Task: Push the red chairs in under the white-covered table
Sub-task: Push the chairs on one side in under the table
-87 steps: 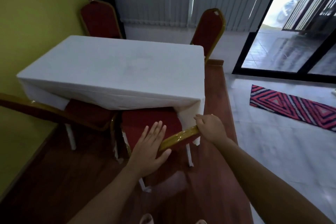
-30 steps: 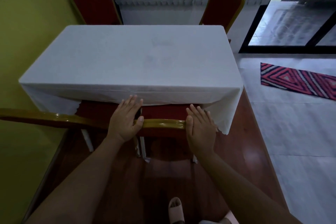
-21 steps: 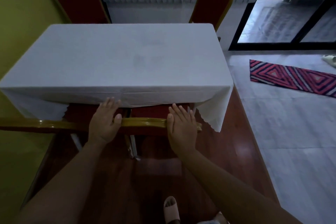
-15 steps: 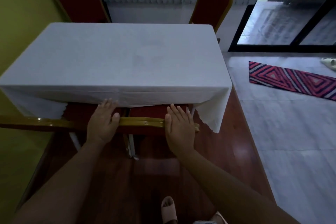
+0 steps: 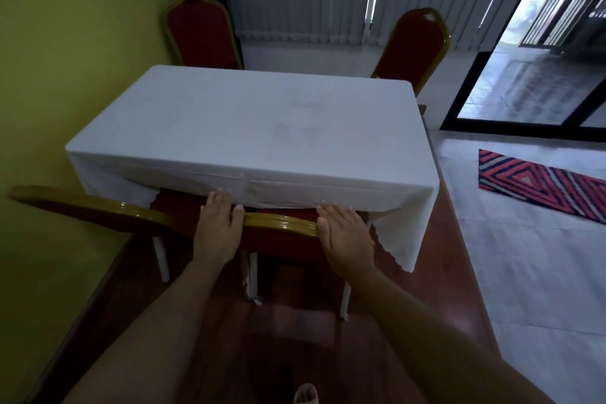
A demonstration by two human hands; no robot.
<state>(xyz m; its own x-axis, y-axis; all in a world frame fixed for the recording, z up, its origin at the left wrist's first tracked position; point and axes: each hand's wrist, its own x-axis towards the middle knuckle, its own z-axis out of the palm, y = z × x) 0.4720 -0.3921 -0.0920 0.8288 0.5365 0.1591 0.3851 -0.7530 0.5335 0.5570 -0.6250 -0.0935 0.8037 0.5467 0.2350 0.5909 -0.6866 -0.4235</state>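
Note:
The white-covered table fills the middle of the view. A red chair with a gold frame stands at its near edge, seat mostly under the cloth. My left hand and my right hand lie flat on its backrest, fingers stretched over the top rail and touching the cloth. A second near red chair stands to the left, seat partly under the table. Two more red chairs stand at the far side.
A yellow-green wall runs close along the left. Dark wood floor lies under me, pale tiles to the right with a striped red rug. Glass doors stand at the back right. My sandalled foot shows at the bottom.
The chair under my hands has slid further in under the cloth, and less of its red seat shows. Both hands stayed on the backrest. The view has shifted right.

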